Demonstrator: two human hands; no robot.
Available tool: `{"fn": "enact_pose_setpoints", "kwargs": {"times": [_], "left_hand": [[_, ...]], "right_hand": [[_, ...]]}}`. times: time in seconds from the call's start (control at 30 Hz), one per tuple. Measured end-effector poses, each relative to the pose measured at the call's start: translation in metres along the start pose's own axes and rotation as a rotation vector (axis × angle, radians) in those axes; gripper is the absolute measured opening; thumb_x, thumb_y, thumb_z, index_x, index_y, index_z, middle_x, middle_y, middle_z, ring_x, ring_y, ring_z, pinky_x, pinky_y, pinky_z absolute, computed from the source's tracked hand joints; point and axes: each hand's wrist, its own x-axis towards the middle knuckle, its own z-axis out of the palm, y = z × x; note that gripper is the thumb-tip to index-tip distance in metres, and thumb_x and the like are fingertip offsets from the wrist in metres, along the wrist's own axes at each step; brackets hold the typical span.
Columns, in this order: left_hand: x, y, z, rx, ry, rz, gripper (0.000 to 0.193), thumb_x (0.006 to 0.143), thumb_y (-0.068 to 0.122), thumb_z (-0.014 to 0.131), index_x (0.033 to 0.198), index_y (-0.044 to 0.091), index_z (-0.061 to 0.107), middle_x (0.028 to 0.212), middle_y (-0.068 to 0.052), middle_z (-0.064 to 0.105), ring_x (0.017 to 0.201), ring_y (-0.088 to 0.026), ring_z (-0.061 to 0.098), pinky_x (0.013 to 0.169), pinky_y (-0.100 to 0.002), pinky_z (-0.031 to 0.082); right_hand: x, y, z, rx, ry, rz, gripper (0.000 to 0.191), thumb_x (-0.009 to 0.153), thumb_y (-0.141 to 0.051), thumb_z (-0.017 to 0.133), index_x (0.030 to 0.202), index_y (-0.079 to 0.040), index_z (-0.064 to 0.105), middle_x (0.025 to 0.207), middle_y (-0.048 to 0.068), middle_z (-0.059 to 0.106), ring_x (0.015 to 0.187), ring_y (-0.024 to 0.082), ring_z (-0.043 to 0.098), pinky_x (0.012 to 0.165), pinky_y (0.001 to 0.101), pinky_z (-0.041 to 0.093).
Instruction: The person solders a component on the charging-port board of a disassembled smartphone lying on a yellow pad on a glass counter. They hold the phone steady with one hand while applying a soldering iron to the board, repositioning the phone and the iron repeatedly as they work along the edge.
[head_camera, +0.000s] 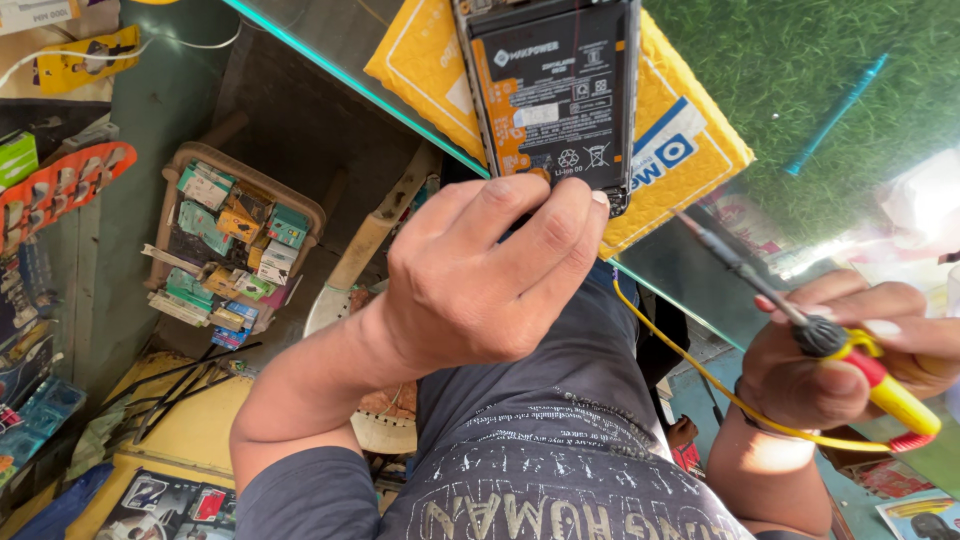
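- While the opened phone (556, 95) lies back-side up with its black battery exposed, the left hand (480, 275) closes its grip on the phone's near end, fingertips pressed together on the lower edge.
- Under the phone sits a yellow padded envelope (690, 150), which rests on the glass worktop (330, 40); the worktop's edge runs slanting across the view.
- Right hand (850, 355) is shut around a soldering iron (825, 335) with a yellow and red handle, fingers wrapped on the handle.
- Its dark tip points up toward the phone's near right corner and stops just beside it; whether it touches cannot be told.
- A yellow cord (700, 375) trails from the iron's handle, looping under the right wrist and across the lap.
- Green mat (800, 70) covers the worktop to the right of the envelope.
- Below the glass, a brown basket (235, 245) filled with small boxes stands well apart from both hands, at the left.
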Motion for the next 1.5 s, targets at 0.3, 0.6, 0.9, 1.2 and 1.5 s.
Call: {"fn": "enact_pose_setpoints", "kwargs": {"times": [0.3,0.6,0.9,1.2,1.5], "left_hand": [[-0.010,-0.015,0.002,-0.019,-0.014,-0.012,0.020,0.092,0.001,0.072,0.112,-0.005,0.072,0.113,-0.009,0.064,0.100,-0.022,0.063,0.076,-0.032,0.053],[-0.010,-0.023,0.004,-0.023,-0.017,-0.004,0.014,0.093,0.000,0.072,0.106,-0.004,0.072,0.112,-0.008,0.063,0.098,-0.022,0.063,0.078,-0.032,0.053],[-0.005,-0.026,0.007,-0.012,-0.035,0.004,0.013,0.092,0.000,0.072,0.105,-0.005,0.072,0.111,-0.009,0.064,0.097,-0.022,0.064,0.080,-0.032,0.054],[-0.008,-0.047,-0.006,-0.067,-0.073,0.109,0.012,0.089,0.004,0.069,0.099,-0.002,0.071,0.113,-0.009,0.062,0.102,-0.021,0.061,0.079,-0.031,0.052],[-0.016,-0.050,-0.008,-0.102,-0.019,0.053,0.013,0.088,0.004,0.071,0.098,-0.003,0.072,0.112,-0.009,0.062,0.105,-0.021,0.060,0.078,-0.032,0.051]], "right_hand": [[0.007,0.005,-0.019,-0.065,-0.093,0.027,0.040,0.088,-0.015,0.083,0.115,-0.003,0.057,0.100,0.012,0.058,0.074,0.022,0.059,0.069,0.0320,0.065],[0.070,-0.016,-0.065,-0.268,-0.798,0.062,0.057,0.076,-0.016,0.089,0.123,-0.017,0.058,0.118,0.006,0.057,0.097,0.021,0.067,0.089,0.0447,0.067],[0.013,0.015,-0.084,-0.150,-0.241,-0.051,0.047,0.075,-0.016,0.089,0.112,-0.016,0.059,0.112,0.007,0.062,0.085,0.020,0.064,0.068,0.0356,0.067],[0.056,0.000,-0.051,-0.128,-0.650,-0.029,0.046,0.075,-0.010,0.089,0.109,-0.008,0.058,0.110,0.011,0.057,0.087,0.025,0.069,0.076,0.0405,0.067],[0.079,-0.017,-0.026,-0.514,-0.826,-0.076,0.030,0.073,0.001,0.085,0.092,-0.003,0.062,0.094,0.015,0.067,0.084,0.024,0.072,0.075,0.0298,0.065]]}}
